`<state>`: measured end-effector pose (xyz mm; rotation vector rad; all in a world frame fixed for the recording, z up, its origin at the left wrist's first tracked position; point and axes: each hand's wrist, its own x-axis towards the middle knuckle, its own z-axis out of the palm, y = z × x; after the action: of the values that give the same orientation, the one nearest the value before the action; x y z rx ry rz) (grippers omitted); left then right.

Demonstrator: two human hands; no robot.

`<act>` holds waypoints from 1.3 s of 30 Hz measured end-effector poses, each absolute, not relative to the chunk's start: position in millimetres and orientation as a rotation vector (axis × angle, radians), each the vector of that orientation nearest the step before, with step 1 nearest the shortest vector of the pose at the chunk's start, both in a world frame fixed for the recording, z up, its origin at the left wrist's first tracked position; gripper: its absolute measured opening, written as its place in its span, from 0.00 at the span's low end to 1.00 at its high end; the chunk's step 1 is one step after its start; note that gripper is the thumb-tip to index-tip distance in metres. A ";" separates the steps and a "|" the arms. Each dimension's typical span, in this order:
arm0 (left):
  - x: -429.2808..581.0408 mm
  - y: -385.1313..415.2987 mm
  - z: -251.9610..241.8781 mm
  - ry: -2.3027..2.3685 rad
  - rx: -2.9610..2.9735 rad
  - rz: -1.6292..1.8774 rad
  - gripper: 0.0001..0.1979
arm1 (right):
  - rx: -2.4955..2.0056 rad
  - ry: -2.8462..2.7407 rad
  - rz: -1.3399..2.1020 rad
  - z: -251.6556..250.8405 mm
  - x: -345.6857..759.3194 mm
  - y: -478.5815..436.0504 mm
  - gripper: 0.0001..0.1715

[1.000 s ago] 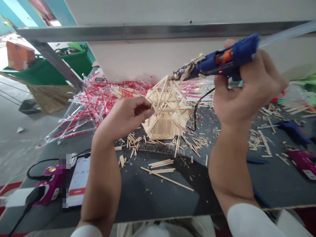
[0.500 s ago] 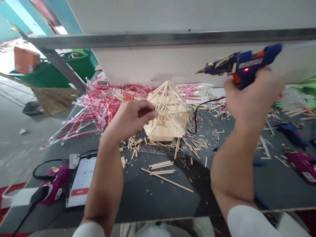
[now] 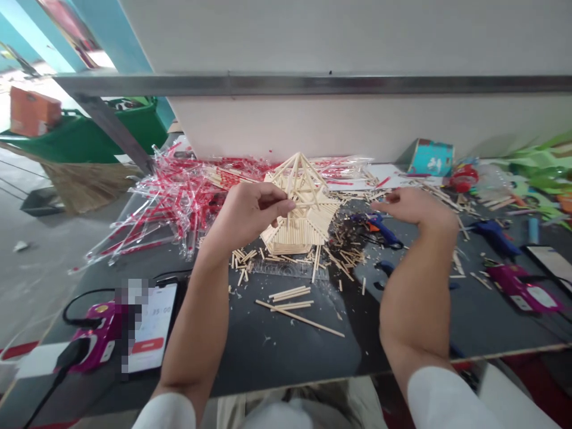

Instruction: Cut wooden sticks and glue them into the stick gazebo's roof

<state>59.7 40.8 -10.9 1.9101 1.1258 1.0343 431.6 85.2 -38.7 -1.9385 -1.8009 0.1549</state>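
A pagoda-like model of thin wooden sticks (image 3: 298,232) stands on the dark table, with an open pointed frame on top. My left hand (image 3: 254,211) is at the left side of that frame, thumb and forefinger pinched on a thin wooden stick (image 3: 288,219) that slants against it. To the right of the model, my right hand (image 3: 417,208) hovers above the table with its fingers apart and nothing in them. Below it, a blue glue gun (image 3: 379,229) lies on the table among stick scraps.
Clear plastic wrappers with red strips (image 3: 179,196) pile up at the left. Several loose sticks (image 3: 290,298) and a clear ruler (image 3: 286,269) lie in front of the model. A phone (image 3: 154,328) and purple power strips (image 3: 522,289) flank the work area. Behind stands a blue paper cup (image 3: 431,158).
My right hand has come down and let go of the glue gun, which now rests on the table. My left hand keeps its pinch at the model's frame.
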 end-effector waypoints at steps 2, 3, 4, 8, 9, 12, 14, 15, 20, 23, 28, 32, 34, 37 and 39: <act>62.0 40.8 -11.9 1.080 1.879 1.047 0.08 | -1.899 -1.786 0.171 -18.4 405.1 66.9 0.19; 62.8 40.9 -12.2 1.059 1.869 1.055 0.08 | -1.784 -1.772 0.173 -8.6 388.3 56.9 0.21; 63.4 41.1 -12.4 1.044 1.862 1.064 0.08 | -1.667 -1.777 0.214 0.0 369.9 46.8 0.21; 64.3 43.3 -13.2 1.025 1.851 1.098 0.08 | -1.409 -2.013 0.635 15.9 300.7 16.9 0.15; 64.4 44.2 -13.7 1.026 1.850 1.116 0.08 | -1.373 -2.095 0.747 15.5 288.9 13.5 0.15; 64.9 47.2 -15.9 1.017 1.851 1.157 0.08 | -1.287 -2.231 1.007 10.3 271.9 12.6 0.16; 65.8 48.5 -17.0 1.003 1.848 1.149 0.07 | -1.275 -2.204 1.083 7.3 271.3 16.0 0.15; 66.3 48.9 -17.3 0.994 1.843 1.145 0.07 | -1.279 -2.176 1.099 6.2 272.0 17.7 0.14; 68.7 50.0 -18.0 0.968 1.800 1.155 0.06 | -1.274 -1.936 1.249 -7.8 264.6 14.0 0.16; 68.3 52.2 -19.2 1.011 1.824 1.142 0.07 | -1.254 -1.651 1.307 -29.2 251.6 4.0 0.18; 67.3 52.9 -18.7 1.153 1.958 1.126 0.10 | -1.160 -1.396 1.218 -66.5 237.8 -6.1 0.19; 68.0 51.8 -18.8 1.251 1.977 1.226 0.09 | -1.140 -1.363 1.052 -79.8 233.8 -8.1 0.18; 68.6 53.0 -20.1 1.325 1.970 1.293 0.09 | -1.160 -1.349 1.032 -80.7 233.0 -7.7 0.19; 70.7 55.6 -21.6 1.397 1.984 1.333 0.08 | -1.194 -1.297 1.039 -79.0 233.3 -4.9 0.21; 73.2 56.8 -22.3 1.421 1.998 1.325 0.09 | -1.208 -1.273 1.039 -78.0 233.9 -2.5 0.20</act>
<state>73.2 56.8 -22.3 1.9982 1.4208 1.3253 233.9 -2.5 -78.0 -1.2080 -1.2735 1.0391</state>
